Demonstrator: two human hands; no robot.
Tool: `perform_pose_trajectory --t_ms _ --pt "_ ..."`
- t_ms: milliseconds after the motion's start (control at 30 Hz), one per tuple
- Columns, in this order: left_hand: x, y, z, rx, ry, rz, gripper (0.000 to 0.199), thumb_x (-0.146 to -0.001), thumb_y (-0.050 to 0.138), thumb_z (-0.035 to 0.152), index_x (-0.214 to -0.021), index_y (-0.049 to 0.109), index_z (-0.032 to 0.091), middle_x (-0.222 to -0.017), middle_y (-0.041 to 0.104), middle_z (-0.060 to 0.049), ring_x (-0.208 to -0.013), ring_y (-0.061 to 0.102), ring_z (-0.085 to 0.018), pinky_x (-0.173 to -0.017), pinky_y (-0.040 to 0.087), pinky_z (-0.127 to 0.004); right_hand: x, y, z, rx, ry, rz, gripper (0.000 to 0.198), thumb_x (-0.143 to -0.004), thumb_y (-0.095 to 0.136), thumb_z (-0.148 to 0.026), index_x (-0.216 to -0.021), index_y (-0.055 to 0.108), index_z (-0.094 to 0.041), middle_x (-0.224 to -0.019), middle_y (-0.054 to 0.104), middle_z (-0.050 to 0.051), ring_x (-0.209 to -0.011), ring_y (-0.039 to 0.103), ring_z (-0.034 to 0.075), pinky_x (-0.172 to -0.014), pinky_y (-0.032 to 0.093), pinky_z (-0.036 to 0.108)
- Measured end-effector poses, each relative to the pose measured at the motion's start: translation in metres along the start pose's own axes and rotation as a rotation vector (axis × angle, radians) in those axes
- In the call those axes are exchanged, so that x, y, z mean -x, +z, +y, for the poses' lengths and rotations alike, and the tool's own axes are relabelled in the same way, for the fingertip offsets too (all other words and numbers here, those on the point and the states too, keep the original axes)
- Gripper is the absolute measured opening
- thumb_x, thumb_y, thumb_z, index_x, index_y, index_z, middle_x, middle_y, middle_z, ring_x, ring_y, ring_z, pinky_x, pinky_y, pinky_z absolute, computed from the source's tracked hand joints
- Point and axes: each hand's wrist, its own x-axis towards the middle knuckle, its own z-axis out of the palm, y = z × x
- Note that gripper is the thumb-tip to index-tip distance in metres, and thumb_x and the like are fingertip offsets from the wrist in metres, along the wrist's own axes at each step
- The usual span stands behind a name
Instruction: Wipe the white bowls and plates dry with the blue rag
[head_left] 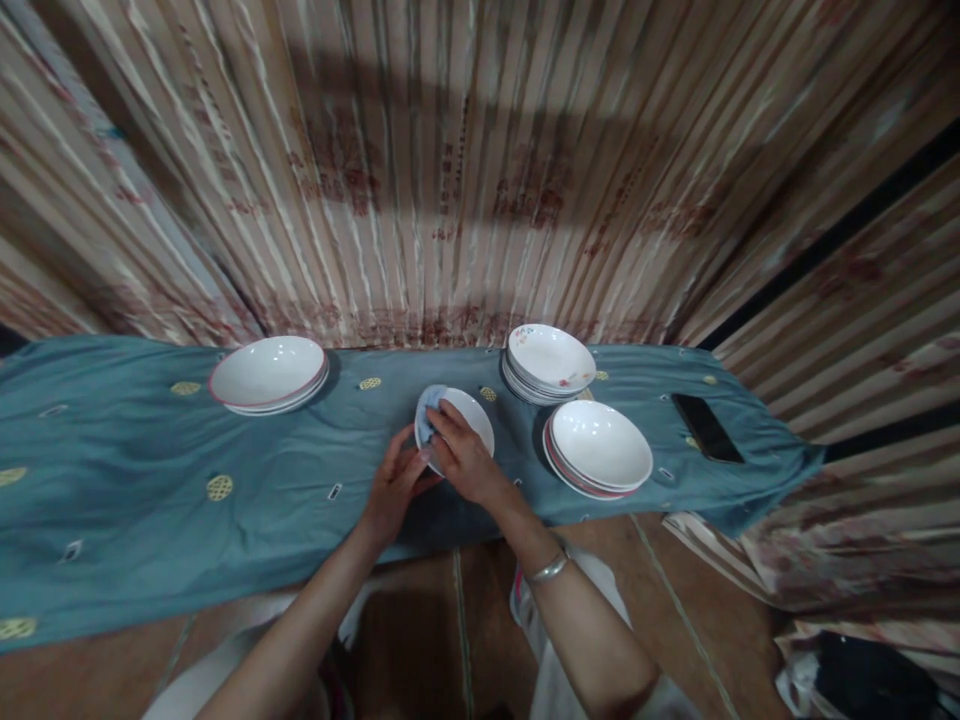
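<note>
A small white bowl (478,415) is held over the near middle of the cloth-covered table. My left hand (395,482) grips its left rim, thumb near the edge and fingers partly hidden beneath it. In my right hand (465,455) a light blue cloth (429,412) is pressed against the bowl's inner left side. To the right stand a stack of white bowls with red rims (600,448) and, behind it, a stack of floral white plates (551,360). On the left lies a short stack of pink-rimmed white plates (270,375).
A teal patterned tablecloth (285,480) covers the table. A black phone (706,428) lies near its right end. Pleated curtains (420,180) hang close behind the table and along the right. A dark bag-like object (874,675) is on the floor at lower right.
</note>
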Motion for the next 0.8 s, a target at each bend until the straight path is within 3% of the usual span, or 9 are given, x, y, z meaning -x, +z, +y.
perform_pose_trajectory --t_ms 200,433,800 --pt "0.004 0.004 0.003 -0.029 0.007 -0.010 0.058 -0.067 0.075 0.039 -0.118 0.052 0.025 -0.107 0.069 -0.005 -0.099 0.065 -0.024 -0.081 0.056 -0.039 -0.002 -0.001 0.009 0.197 -0.009 0.039 0.052 -0.090 0.040 -0.013 -0.143 0.039 -0.011 -0.151 0.034 0.014 -0.143 0.025 0.024 -0.117 0.028 0.045" --pt "0.005 0.004 0.002 -0.062 0.014 -0.017 0.059 -0.068 0.074 0.039 -0.120 0.051 0.025 -0.110 0.067 -0.006 -0.102 0.064 -0.024 -0.082 0.056 -0.040 0.001 -0.009 0.012 0.460 0.048 0.014 0.049 -0.084 0.043 0.000 -0.133 0.048 0.000 -0.145 0.039 0.026 -0.140 0.030 0.030 -0.114 0.032 0.045" --pt "0.005 0.005 0.002 -0.090 0.014 -0.022 0.060 -0.069 0.073 0.039 -0.123 0.051 0.024 -0.114 0.066 -0.008 -0.105 0.063 -0.026 -0.080 0.057 -0.039 0.020 -0.016 0.017 0.587 0.083 -0.031 0.037 -0.086 0.040 -0.001 -0.119 0.058 -0.004 -0.136 0.049 0.022 -0.132 0.039 0.031 -0.104 0.042 0.045"
